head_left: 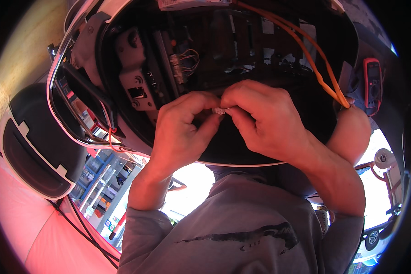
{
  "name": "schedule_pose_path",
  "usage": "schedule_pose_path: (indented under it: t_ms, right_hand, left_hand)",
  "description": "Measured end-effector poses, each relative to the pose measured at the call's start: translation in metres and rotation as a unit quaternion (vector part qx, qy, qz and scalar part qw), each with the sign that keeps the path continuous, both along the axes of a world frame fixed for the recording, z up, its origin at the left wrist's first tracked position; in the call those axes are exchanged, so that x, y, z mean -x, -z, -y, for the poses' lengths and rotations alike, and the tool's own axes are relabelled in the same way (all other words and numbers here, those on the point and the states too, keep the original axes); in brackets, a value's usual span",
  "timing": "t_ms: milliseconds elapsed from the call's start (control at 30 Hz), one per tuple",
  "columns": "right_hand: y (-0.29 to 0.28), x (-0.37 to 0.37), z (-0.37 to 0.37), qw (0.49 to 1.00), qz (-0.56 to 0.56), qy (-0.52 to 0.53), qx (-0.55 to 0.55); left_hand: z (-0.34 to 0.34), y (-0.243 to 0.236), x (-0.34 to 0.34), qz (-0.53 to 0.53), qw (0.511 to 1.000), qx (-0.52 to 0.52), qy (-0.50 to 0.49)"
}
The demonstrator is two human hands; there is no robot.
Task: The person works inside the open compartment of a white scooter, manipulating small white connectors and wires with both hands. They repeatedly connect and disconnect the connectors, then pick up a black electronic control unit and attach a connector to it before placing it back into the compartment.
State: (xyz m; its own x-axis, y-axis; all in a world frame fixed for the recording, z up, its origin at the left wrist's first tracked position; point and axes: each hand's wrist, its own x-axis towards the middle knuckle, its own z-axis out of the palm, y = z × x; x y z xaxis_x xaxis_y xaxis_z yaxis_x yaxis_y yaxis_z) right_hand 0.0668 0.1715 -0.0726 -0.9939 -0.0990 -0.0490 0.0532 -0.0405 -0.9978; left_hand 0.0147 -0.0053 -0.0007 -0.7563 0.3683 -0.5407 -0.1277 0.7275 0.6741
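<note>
A small white plastic connector (220, 111) is pinched between the fingertips of my left hand (180, 125), over the dark cavity of an open vehicle compartment (242, 146). My right hand (267, 116) meets it from the right, with thumb and index finger closed on a thin wire end or pin at the connector's side. The fingers partly hide the connector, so I cannot tell whether the pin is inside it. Both hands are close together, with fingertips almost touching.
Thin pale wires (190, 61) loop from a connector row beside a grey metal bracket (131, 68). Orange cables (301, 39) cross at upper right. A red-and-black multimeter (373, 84) is at far right. A black-and-white padded part (41, 141) is at left. A bare limb (351, 134) shows beside my right arm.
</note>
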Motion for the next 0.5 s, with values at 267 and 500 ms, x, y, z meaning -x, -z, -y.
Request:
schedule_pose_path:
  t_ms: [267,500]
  right_hand:
    - [-0.0001,0.0018,-0.0011,1.000,0.000,-0.024,-0.019]
    - [-0.0011,0.0008,-0.0015,1.000,0.003,-0.020,-0.017]
  left_hand:
    - [-0.0017,-0.0009,0.0011,-0.005,1.000,0.015,0.010]
    - [-0.0008,0.0006,0.0002,-0.005,1.000,0.001,0.007]
